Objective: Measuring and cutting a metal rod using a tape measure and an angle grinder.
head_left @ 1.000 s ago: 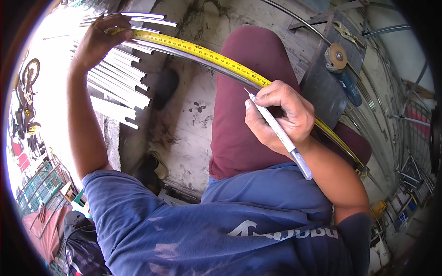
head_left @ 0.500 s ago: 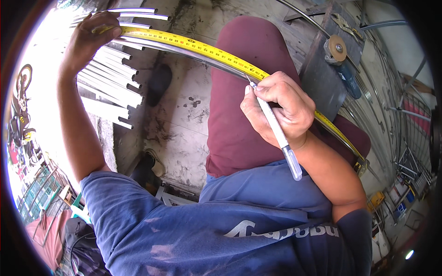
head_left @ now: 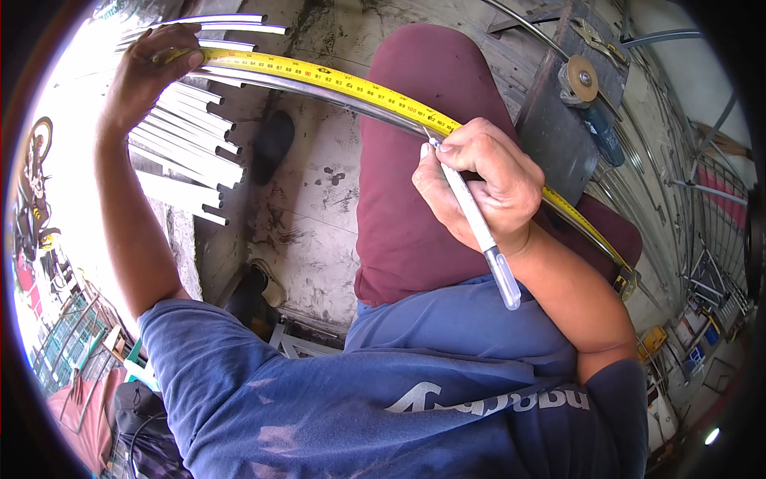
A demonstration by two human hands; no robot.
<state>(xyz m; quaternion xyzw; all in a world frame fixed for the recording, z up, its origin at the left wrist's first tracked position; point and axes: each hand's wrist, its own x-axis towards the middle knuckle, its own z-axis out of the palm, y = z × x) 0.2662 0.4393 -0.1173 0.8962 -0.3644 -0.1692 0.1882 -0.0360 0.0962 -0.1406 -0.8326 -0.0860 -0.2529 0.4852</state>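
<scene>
Tape (head_left: 351, 83), pinched upper left by the left hand (head_left: 153, 76), seemingly to keep it along the tube (head_left: 335, 97); at centre-right, the right hand (head_left: 501, 182) clamps a pen (head_left: 472, 207).

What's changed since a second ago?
The right hand moved the tip of the white pen forward, from just short of the metal tube onto or right over it, beside the yellow tape measure. Nothing was let go: the left hand still holds the tape and the right the pen.
</scene>
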